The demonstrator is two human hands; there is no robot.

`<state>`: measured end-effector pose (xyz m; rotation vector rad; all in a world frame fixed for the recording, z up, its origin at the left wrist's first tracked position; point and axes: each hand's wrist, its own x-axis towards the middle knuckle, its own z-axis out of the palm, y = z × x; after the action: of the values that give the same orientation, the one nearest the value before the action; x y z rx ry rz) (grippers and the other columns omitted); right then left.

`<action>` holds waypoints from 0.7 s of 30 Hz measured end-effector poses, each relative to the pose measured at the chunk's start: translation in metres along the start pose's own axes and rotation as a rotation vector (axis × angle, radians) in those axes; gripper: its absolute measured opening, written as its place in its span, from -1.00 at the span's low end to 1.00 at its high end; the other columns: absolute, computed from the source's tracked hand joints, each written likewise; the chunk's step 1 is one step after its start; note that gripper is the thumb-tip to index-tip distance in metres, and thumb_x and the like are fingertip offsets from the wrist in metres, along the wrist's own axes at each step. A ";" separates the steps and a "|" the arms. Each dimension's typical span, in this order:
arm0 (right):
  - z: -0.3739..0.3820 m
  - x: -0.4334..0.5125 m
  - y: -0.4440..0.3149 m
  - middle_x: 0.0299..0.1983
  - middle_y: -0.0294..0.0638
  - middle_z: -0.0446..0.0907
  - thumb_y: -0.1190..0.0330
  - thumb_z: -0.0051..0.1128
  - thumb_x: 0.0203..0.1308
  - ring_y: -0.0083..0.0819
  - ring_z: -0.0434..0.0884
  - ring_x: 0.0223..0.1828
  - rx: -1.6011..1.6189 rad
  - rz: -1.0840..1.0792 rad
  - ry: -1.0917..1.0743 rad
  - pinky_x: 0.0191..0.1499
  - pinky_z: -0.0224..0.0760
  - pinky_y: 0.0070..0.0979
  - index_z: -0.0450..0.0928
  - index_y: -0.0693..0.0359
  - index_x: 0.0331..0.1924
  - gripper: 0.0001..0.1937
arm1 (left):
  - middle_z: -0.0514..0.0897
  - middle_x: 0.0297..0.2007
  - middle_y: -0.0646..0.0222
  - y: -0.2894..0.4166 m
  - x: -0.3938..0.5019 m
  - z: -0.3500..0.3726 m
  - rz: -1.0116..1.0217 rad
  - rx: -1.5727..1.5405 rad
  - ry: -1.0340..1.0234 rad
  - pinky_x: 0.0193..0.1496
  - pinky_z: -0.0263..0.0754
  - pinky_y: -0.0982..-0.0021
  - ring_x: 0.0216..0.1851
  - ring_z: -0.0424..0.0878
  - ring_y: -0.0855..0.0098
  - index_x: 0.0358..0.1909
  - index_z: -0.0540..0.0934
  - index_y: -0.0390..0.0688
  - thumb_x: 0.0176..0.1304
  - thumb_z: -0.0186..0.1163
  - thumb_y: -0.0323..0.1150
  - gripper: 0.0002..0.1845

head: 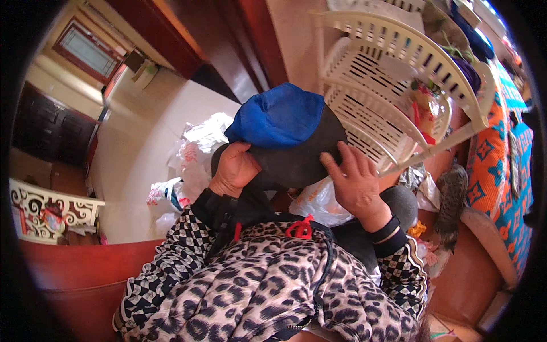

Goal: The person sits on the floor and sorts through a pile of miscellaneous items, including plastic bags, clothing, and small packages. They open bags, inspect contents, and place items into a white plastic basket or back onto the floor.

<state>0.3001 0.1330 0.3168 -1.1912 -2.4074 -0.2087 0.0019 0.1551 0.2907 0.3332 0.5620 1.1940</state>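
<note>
A blue cloth cap (277, 114) and a dark, broad fabric piece (290, 164) lie before me over my lap; whether the two are joined I cannot tell. My left hand (237, 167) is at the dark piece's left side, thumb along its upper edge, its grip partly hidden. On the right, my right hand (358, 181) rests its spread fingers against the dark piece's right edge, near the blue cloth. Below them a white plastic bag (321, 204) shows between my arms.
A cream slatted plastic rack (367, 68) stands at the upper right, holding bagged items. Plastic bags (192, 164) lie on the floor at the left. An orange and blue patterned cover (489, 158) hangs at the far right. A red wooden surface (89, 265) borders the lower left.
</note>
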 end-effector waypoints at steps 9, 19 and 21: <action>0.029 0.005 0.002 0.27 -0.19 0.50 0.40 0.00 0.32 -0.32 0.49 0.28 1.827 1.026 -0.125 0.27 0.35 -0.34 0.30 0.26 0.39 -0.46 | 0.45 0.34 0.10 0.008 0.003 -0.036 0.004 -0.137 -0.105 0.53 0.08 0.04 0.38 0.37 0.08 0.32 0.41 -0.26 0.34 0.01 -0.33 -0.48; 0.034 0.021 -0.016 0.30 -0.09 0.50 0.42 0.03 0.31 -0.23 0.52 0.27 2.081 0.929 -0.040 0.38 0.27 -0.29 0.31 0.36 0.37 -0.46 | 0.53 0.25 0.16 0.014 -0.008 -0.056 0.396 1.280 0.118 0.36 0.36 0.10 0.26 0.48 0.22 0.29 0.44 -0.20 0.39 0.06 -0.12 -0.47; 0.033 0.020 -0.012 0.29 -0.08 0.51 0.44 0.03 0.29 -0.22 0.53 0.27 2.091 0.893 0.054 0.38 0.27 -0.31 0.34 0.39 0.35 -0.47 | 0.54 0.22 0.14 0.030 -0.006 -0.046 0.309 1.480 0.236 0.32 0.39 0.16 0.25 0.49 0.25 0.30 0.42 -0.20 0.36 0.14 -0.06 -0.42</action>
<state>0.2694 0.1507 0.2967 -0.7379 -0.6551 1.8506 -0.0493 0.1575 0.2706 1.5761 1.6003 0.9035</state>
